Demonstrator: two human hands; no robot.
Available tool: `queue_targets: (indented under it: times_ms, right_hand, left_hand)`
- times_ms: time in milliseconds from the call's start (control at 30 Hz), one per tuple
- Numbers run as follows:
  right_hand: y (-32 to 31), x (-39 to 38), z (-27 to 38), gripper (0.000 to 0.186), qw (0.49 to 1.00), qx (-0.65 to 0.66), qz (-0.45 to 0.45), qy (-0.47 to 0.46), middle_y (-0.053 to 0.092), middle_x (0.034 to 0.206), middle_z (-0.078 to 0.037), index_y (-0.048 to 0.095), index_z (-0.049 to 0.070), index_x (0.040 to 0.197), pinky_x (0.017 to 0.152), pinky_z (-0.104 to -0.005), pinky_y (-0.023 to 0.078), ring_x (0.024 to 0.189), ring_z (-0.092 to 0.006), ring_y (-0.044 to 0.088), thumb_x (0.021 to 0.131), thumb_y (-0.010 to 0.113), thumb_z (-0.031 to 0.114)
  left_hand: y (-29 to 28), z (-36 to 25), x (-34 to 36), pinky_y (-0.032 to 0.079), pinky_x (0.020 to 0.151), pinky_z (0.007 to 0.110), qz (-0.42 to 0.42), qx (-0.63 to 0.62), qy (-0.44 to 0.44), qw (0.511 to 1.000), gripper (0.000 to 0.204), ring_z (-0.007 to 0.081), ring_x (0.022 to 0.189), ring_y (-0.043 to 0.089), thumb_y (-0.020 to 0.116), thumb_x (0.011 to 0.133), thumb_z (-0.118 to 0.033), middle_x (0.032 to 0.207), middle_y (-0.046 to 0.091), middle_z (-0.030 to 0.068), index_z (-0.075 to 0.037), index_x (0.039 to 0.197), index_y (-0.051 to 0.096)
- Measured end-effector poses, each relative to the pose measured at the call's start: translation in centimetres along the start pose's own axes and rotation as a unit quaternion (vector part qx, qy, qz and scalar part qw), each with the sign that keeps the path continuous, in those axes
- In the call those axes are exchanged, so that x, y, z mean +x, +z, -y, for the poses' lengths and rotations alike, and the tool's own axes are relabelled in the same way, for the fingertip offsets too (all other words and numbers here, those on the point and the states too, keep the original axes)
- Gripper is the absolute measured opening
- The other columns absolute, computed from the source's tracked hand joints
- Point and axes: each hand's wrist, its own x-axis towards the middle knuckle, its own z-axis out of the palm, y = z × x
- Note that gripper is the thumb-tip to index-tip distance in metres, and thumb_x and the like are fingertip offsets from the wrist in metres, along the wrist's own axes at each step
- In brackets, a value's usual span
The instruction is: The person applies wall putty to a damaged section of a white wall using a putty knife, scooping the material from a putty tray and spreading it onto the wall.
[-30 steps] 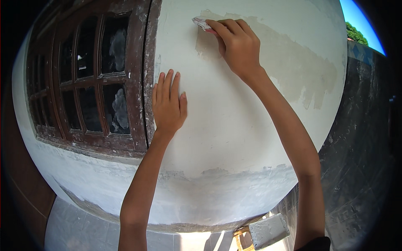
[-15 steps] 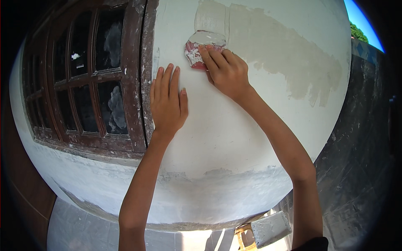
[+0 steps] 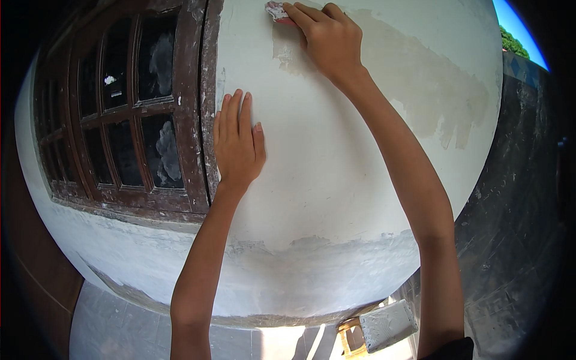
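Observation:
High on the pale wall [image 3: 300,174], my right hand [image 3: 335,45] grips a reddish putty scraper [image 3: 278,12] smeared with white putty. Its far part is hard to make out near the top of the picture. Below and beside the scraper, a greyish-beige layer of putty [image 3: 435,90] spreads to the right, with a ragged lower edge. My left hand [image 3: 240,141] lies flat against the wall beside the window frame, fingers stretched upward, holding nothing.
A dark brown wooden window [image 3: 186,114] with small panes and paint spots fills the left side. Low at the right, a grey putty-covered tray [image 3: 390,326] rests on a wooden stool [image 3: 351,337]. Grey floor tiles [image 3: 138,327] lie below; a dark wall [image 3: 510,198] stands right.
My right hand has moved up the wall with the scraper, and a beige putty patch now shows below it. My left hand stays nearly in place.

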Motion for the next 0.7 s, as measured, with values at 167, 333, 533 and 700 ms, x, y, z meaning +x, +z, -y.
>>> queue_targets:
  times_ms: [167, 333, 533, 700]
  right_hand:
    - [0.2, -5.6, 3.5, 0.034, 0.995, -0.075, 0.047, -0.035, 0.074, 0.106, -0.01, 0.074, 0.003, 0.105, 0.058, -0.0262, 0.055, 0.072, -0.0178, 0.062, 0.072, 0.073, 0.009]
    - [-4.1, -10.2, 8.7, 0.03, 0.995, 0.032, 0.096, 0.011, 0.074, 0.105, -0.007, 0.074, 0.004, 0.106, 0.058, -0.0256, 0.052, 0.069, -0.0169, 0.056, 0.076, 0.074, 0.01]
    - [-6.3, -4.8, 5.7, 0.028, 0.992, 0.088, 0.085, 0.01, 0.075, 0.103, 0.002, 0.075, 0.009, 0.1, 0.052, -0.0254, 0.048, 0.066, -0.0141, 0.054, 0.073, 0.074, 0.007]
    - [-1.6, -0.5, -1.1, 0.026, 0.999, -0.024, 0.016, -0.017, 0.074, 0.093, 0.004, 0.074, 0.012, 0.095, 0.05, -0.0276, 0.049, 0.067, -0.0155, 0.059, 0.071, 0.071, 0.006]
  left_hand:
    - [-0.2, -0.1, -0.1, 0.028, 0.115, 0.052, 0.005, 0.01, -0.003, 1.0, 0.052, 0.04, 0.142, 0.036, 0.046, 0.095, -0.011, 0.15, 0.042, 0.0209, 0.002, 0.145, 0.044]
    - [0.0, -0.2, -0.2, 0.028, 0.114, 0.053, -0.006, -0.003, 0.005, 1.0, 0.052, 0.0402, 0.142, 0.036, 0.046, 0.095, -0.011, 0.151, 0.042, 0.021, 0.003, 0.145, 0.043]
    - [-0.4, 0.3, -0.5, 0.03, 0.114, 0.053, -0.009, 0.011, 0.003, 1.0, 0.051, 0.0413, 0.141, 0.038, 0.045, 0.096, -0.011, 0.149, 0.044, 0.0217, 0.004, 0.145, 0.042]
    - [-0.1, -0.3, 0.1, 0.03, 0.113, 0.053, -0.011, 0.006, 0.006, 1.0, 0.05, 0.042, 0.14, 0.038, 0.045, 0.096, -0.012, 0.148, 0.045, 0.0227, 0.003, 0.144, 0.044]
